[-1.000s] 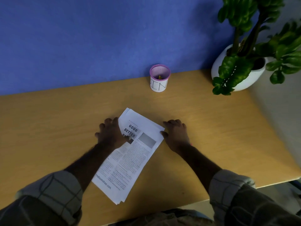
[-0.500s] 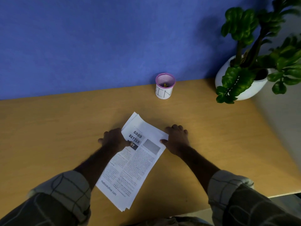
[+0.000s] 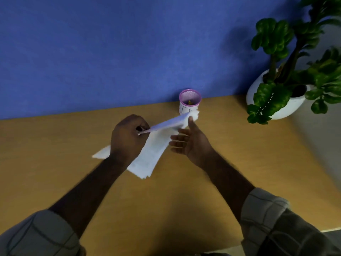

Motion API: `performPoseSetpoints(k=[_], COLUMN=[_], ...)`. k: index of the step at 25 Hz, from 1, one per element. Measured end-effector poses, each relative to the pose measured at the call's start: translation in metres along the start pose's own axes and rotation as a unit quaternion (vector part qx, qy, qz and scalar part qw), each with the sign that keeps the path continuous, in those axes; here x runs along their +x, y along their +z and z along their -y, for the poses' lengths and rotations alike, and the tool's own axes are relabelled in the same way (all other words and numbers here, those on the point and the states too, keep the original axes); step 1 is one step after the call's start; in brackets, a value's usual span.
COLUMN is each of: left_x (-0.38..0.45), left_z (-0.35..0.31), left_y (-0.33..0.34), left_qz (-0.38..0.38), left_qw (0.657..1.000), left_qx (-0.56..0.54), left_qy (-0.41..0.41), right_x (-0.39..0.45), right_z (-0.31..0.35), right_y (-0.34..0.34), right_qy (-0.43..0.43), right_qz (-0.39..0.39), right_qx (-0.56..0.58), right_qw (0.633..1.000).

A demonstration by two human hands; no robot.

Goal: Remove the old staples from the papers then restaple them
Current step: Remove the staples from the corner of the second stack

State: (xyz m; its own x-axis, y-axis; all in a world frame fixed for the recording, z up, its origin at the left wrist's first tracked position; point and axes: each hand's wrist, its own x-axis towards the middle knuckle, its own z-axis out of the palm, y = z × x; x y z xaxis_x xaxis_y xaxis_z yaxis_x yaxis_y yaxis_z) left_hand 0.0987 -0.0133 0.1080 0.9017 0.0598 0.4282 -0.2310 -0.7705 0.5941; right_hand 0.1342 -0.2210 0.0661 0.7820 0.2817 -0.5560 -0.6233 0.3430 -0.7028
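**At centre frame: papers lifted off the desk between two hands**

In the middle of the frame, the papers point(image 3: 156, 145) are held up above the wooden desk point(image 3: 55, 163), the stack sagging down and to the left, its lower corner showing at about mid-left behind the left forearm. The left hand point(image 3: 127, 139) has its fingers curled around one upper corner of the stack and grasps it there. The right hand point(image 3: 190, 143) sits just right of centre, palm turned up and fingers held fairly straight beneath the sheets, while its thumb presses on the far upper corner of the papers; the motion blur makes the exact contact hard to read. That far corner overlaps, in the picture, the base of a small pink-rimmed mesh cup point(image 3: 190, 102) standing at the back edge of the desk against the blue wall point(image 3: 110, 52). A potted plant point(image 3: 287, 85) in a white pot fills the upper right. Checked sleeves show at both lower corners.
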Motion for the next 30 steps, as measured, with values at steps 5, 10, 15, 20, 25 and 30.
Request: performPoseSetpoints(k=[5,10,15,20,25,30], left_x=[-0.016,-0.077,-0.141,-0.169,-0.154,-0.113], left_z=[-0.031,-0.016,0.022,0.044,0.046,0.051], left_y=[-0.015,0.015,0.049,0.046,0.044,0.076], left_qz=[0.022,0.089,0.198,0.339,0.344,0.252], left_qw=[0.974,0.955,0.941,0.919,0.927,0.959], left_qx=[0.111,0.139,0.136,0.121,0.113,0.130], left_qy=[0.197,0.247,0.239,0.159,0.095,0.029], right_x=[-0.008,-0.014,-0.004,0.007,0.010,0.010], right_z=[0.023,0.005,-0.038,-0.054,-0.059,-0.066], right_y=[-0.005,-0.031,-0.052,-0.055,-0.047,-0.041], right_qy=[-0.033,0.010,0.012,0.058,-0.009,-0.048], right_qz=[0.111,0.078,-0.086,-0.171,-0.163,-0.165], right_qx=[0.165,0.157,-0.103,-0.199,-0.318,-0.478], right_qw=[0.979,0.984,0.991,0.963,0.934,0.861])
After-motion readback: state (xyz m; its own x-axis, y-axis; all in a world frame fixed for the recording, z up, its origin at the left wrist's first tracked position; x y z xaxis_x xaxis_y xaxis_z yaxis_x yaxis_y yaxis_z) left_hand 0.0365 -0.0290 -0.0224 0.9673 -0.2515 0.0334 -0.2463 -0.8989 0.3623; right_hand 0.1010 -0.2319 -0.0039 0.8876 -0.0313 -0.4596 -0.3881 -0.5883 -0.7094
